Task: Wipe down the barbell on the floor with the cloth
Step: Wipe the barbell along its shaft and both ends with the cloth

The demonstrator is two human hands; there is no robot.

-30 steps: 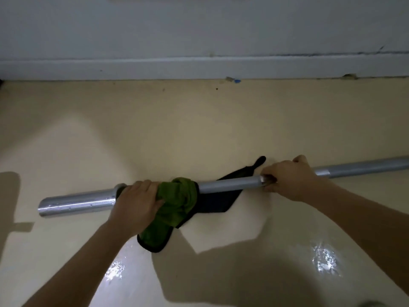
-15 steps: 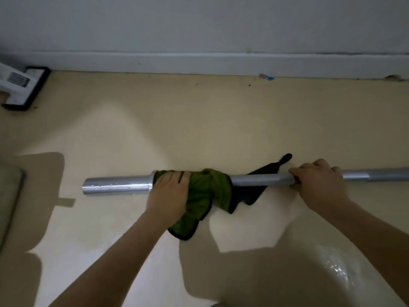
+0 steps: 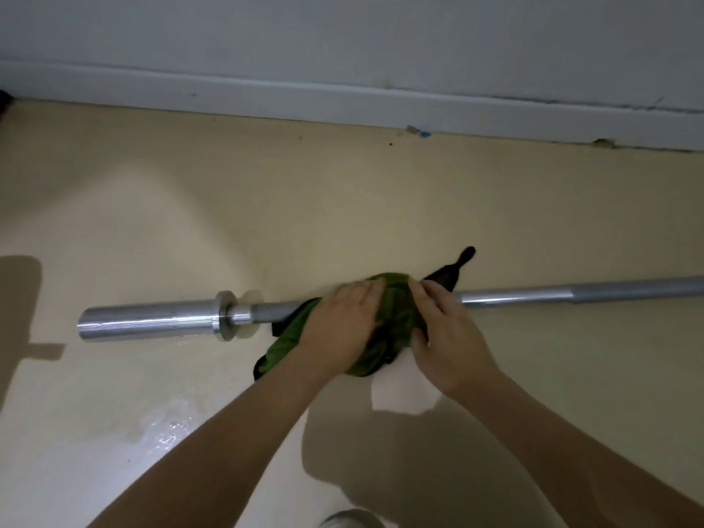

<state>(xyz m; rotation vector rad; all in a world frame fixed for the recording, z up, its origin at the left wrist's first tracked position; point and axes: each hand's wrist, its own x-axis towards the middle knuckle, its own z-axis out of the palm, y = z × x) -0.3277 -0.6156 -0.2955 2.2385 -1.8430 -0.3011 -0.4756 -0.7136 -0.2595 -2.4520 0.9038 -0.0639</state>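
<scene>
A silver barbell [image 3: 152,322] lies across the cream floor, its thick sleeve and collar at the left and its thin shaft running off the right edge. A green cloth with black edging [image 3: 396,318] is bunched over the shaft near the middle. My left hand [image 3: 343,325] presses on the cloth's left side, fingers curled over it. My right hand [image 3: 445,329] grips the cloth's right side. The two hands almost touch. The shaft under the cloth is hidden.
A grey wall with a white skirting board [image 3: 343,101] runs along the far side. Small bits of debris [image 3: 419,132] lie by the skirting. A wet shine [image 3: 171,428] marks the floor near my left forearm. A pale shoe tip [image 3: 350,520] shows at the bottom edge.
My left hand slid the cloth rightwards along the shaft, baring the collar and sleeve. My right hand let go of the bare shaft and came left onto the cloth.
</scene>
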